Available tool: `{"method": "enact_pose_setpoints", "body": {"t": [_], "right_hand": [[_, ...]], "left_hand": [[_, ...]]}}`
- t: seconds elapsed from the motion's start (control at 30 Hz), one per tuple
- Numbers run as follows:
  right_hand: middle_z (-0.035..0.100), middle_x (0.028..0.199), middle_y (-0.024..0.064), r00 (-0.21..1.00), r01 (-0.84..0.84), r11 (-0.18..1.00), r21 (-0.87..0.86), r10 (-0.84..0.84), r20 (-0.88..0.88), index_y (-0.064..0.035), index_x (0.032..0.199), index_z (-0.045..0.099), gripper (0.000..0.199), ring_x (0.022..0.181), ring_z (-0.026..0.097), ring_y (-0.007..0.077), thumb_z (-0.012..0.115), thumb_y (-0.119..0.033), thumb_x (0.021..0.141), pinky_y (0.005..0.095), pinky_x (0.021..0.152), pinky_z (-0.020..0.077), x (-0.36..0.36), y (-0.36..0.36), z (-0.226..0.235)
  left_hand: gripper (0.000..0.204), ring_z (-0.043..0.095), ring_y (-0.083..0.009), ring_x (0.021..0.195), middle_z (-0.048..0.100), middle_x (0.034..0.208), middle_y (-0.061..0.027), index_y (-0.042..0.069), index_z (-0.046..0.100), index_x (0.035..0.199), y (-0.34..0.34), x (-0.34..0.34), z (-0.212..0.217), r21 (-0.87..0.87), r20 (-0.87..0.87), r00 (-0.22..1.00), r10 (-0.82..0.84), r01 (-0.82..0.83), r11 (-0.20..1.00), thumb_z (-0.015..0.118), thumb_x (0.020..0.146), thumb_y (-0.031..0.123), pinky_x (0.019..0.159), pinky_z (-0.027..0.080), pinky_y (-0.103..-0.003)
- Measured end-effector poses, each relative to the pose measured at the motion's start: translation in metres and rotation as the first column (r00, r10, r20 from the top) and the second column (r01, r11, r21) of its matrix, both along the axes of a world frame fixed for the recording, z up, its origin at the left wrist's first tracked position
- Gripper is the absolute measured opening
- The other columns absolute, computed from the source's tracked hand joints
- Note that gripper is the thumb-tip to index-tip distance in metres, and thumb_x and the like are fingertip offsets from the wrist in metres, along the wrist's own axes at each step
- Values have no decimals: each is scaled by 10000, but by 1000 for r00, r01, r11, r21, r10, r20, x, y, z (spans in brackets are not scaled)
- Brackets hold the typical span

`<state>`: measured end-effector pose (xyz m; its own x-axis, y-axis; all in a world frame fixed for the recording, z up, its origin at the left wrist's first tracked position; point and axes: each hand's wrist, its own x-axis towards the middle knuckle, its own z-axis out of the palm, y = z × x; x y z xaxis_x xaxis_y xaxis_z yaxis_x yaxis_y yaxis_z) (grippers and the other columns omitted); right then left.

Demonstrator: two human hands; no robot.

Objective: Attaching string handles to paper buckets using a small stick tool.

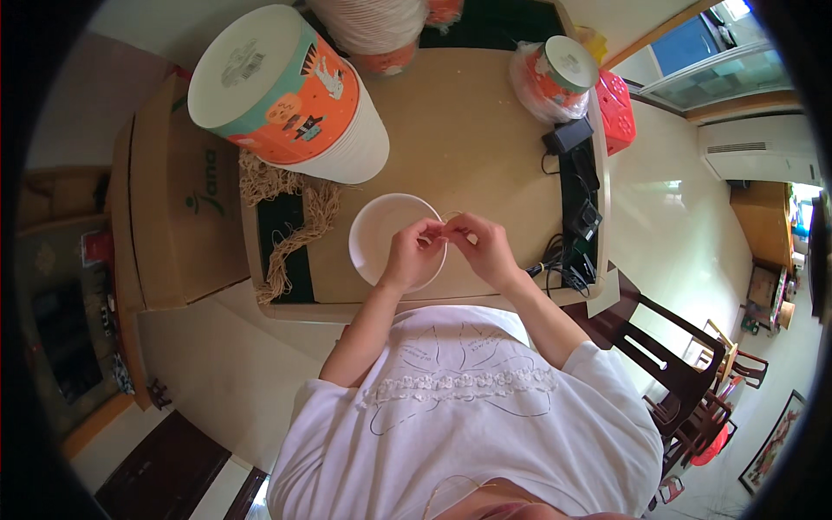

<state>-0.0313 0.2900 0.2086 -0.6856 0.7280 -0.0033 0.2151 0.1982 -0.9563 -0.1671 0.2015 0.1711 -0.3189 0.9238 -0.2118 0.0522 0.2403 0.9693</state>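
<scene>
White is showing below the pinched fingertips, where a person's left hand (pixel 414 253) and right hand (pixel 479 250) are meeting at a bucket's right edge. Both sets of fingers are closing tip to tip, apparently grasping a thin tan strand (pixel 451 213), whose loop is curving just beyond them; whether they are also gripping the rim, one cannot tell. The white bucket (pixel 371 241) is lying mostly to the left of that pinch, its round mouth facing up and showing no long axis. The left hand is reaching across the mouth, while the right is standing outside the rim. What any coming move is likely turning on is strand against rim, with both hands equally near. Farther left of the fingers, tan twine (pixel 303 221) is sprawling; beyond it and upward, a stack of orange-and-green buckets (pixel 316 100) is leaning. Right of the fingers, black cables (pixel 568 273) are lying bunched.
</scene>
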Motion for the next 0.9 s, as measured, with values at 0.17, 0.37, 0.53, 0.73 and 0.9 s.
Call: {"method": "enact_pose_setpoints", "body": {"t": [0.17, 0.37, 0.53, 0.73, 0.9], "right_hand": [[634, 817, 123, 993, -6, 999, -34, 10, 120, -22, 898, 616, 71, 688, 606, 240, 627, -28, 827, 316, 624, 490, 6, 5, 3], [629, 825, 105, 996, -36, 994, -99, 44, 80, -22, 915, 616, 91, 682, 594, 203, 637, -14, 826, 300, 634, 485, 5, -2, 14], [628, 819, 88, 1000, -5, 991, -132, 7, 19, -22, 926, 619, 87, 700, 589, 163, 628, -8, 840, 281, 648, 484, 7, -3, 13], [648, 793, 72, 998, 21, 983, -182, -10, 58, 7, 955, 594, 109, 695, 612, 124, 619, -4, 850, 251, 647, 499, 14, 2, 1], [612, 675, 98, 960, 72, 965, -252, 2, 281, -23, 1026, 583, 235, 603, 583, 164, 652, -42, 802, 297, 583, 473, 21, 3, -35]], "left_hand": [[177, 645, -123, 758, 682, 844, -78, 14, 645, 991, -2, 5, -7, -21, -14, 1000, 19, -19, 1000, 638, 814, -1, 670, 517, -249], [182, 642, -113, 797, 683, 884, -74, 8, 646, 1005, -2, 4, -10, 32, 141, 990, -26, 21, 999, 609, 826, -4, 705, 519, -244], [201, 624, -105, 871, 662, 934, -44, -6, 614, 1043, -4, 0, -11, -34, 165, 981, -100, 107, 994, 626, 844, 12, 773, 509, -232], [134, 634, -99, 818, 670, 875, -46, -13, 630, 973, -3, 5, -7, -34, 17, 999, -37, 38, 999, 628, 839, -18, 744, 517, -226], [100, 638, -99, 802, 673, 855, -48, -18, 636, 936, -5, 5, -9, -70, 46, 999, 3, 1, 998, 628, 836, -28, 727, 520, -228]]}}
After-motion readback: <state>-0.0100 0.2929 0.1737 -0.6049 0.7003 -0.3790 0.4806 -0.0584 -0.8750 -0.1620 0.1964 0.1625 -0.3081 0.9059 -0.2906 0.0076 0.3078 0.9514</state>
